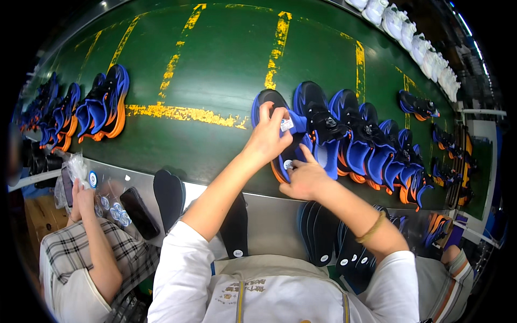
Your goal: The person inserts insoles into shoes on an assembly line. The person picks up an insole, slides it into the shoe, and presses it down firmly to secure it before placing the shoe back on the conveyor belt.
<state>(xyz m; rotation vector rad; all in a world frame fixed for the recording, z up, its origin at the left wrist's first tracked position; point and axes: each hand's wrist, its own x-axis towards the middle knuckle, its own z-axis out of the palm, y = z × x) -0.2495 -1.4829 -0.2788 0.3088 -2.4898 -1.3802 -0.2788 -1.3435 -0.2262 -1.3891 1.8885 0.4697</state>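
Observation:
A black, blue and orange sneaker (260, 101) lies on the green belt in front of me, toe pointing away. My left hand (268, 134) pinches its tongue, where a small white label (286, 124) shows. At the heel opening is a black insole (280, 156) with a round white sticker; my right hand (308, 177) has its fingers closed about it, the index finger stretched along the shoe's side. How deep the insole sits is hidden by my hands. Touching close on the right stands another sneaker (318, 116), its blue lining facing me.
Sneakers (371, 145) line up to the right, others (105, 105) to the left. Black insoles (315, 231) lie on the metal ledge (269, 215) near me, beside a phone (140, 212). White shoes (414, 46) stand beyond the belt. A co-worker's hands (82, 199) hold clear plastic at left.

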